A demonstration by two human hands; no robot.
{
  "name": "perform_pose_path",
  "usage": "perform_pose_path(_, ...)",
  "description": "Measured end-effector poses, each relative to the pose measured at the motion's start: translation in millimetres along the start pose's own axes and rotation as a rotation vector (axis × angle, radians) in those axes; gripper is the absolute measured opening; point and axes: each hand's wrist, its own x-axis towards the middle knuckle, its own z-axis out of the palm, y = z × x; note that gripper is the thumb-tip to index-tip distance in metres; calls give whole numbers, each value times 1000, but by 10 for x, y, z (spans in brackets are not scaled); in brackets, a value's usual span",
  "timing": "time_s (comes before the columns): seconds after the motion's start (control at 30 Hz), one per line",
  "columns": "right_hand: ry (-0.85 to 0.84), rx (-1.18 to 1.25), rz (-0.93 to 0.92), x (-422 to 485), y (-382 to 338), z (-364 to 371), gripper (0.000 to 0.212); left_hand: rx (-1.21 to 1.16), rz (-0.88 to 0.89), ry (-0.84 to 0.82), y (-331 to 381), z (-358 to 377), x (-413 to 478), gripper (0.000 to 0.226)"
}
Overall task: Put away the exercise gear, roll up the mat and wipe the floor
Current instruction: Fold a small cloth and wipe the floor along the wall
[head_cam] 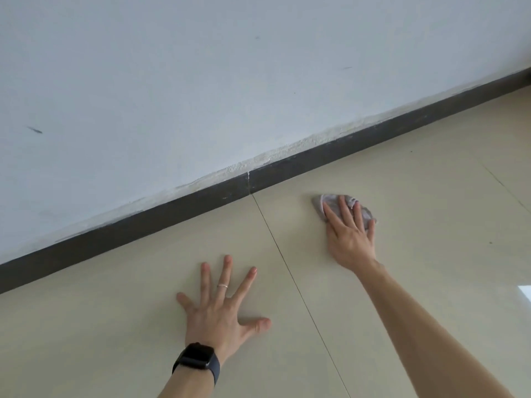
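Both hands lie flat with fingers straight: the left hand [219, 308] spread on the floor [431, 225] as a prop, the right hand [349, 237] pressing the cloth [334, 201] down near the baseboard [287, 170] for wiping.

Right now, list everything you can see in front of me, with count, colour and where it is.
cloth: one, grey, crumpled on the floor right of the grout line, near the baseboard
floor: several large glossy beige tiles, across the lower half of the view
grout line: one long thin dark line, running between the two hands
baseboard: one dark grey strip, at the foot of the wall
wall: one, pale white with a few dark scuffs, upper half
watch: one, black, on the left wrist
ring: one, silver, on a left finger
left hand: fingers spread flat on the floor
right hand: straight fingers pressing the cloth
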Motion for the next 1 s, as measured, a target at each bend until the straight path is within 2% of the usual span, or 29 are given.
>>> perform_pose_path(0.07, -35, 32, -3, -403, -81, 105, 52, 26, 6, -21, 39, -46, -12, 97)
perform_pose_path(0.2, -69, 51, -155, -1473, -362, 494, 63, -10, -24, -133, 59, -152, -43, 97)
perform_pose_path(0.33, -84, 54, -149, -2297, -571, 709, 74, -66, -14, -174, 85, -151, -117, 98)
perform_pose_path(0.43, -92, 35, -171, -2629, -611, 799, 87, -101, 68, -217, -55, -179, -323, 85)
perform_pose_path(0.53, -90, 38, -161, -2977, -724, 925, 95, -70, 120, -175, -499, -90, -778, 63)
perform_pose_path(0.63, -51, 27, -245, -3338, -967, 1050, 86, -42, 73, -56, -1161, 192, -1450, 61)
perform_pose_path(0.73, -105, -12, -428, -3812, -1362, 1229, 82, -62, -28, 3, -1850, 469, -2125, 61)
perform_pose_path(0.8, -201, -30, -602, -4161, -1693, 1411, 80, -68, -107, -1, -2205, 600, -2546, 58)
perform_pose_path(0.9, -410, -20, -778, -4500, -2246, 1460, 75, -137, -199, -97, -2572, 628, -3092, 56)
perform_pose_path(0.97, -616, 36, -787, -4546, -2596, 1270, 75, -153, -237, -256, -2774, 476, -3480, 57)
perform_pose_path(1.0, -733, 39, -718, -4556, -2756, 1091, 75, -146, -263, -332, -2849, 347, -3675, 55)
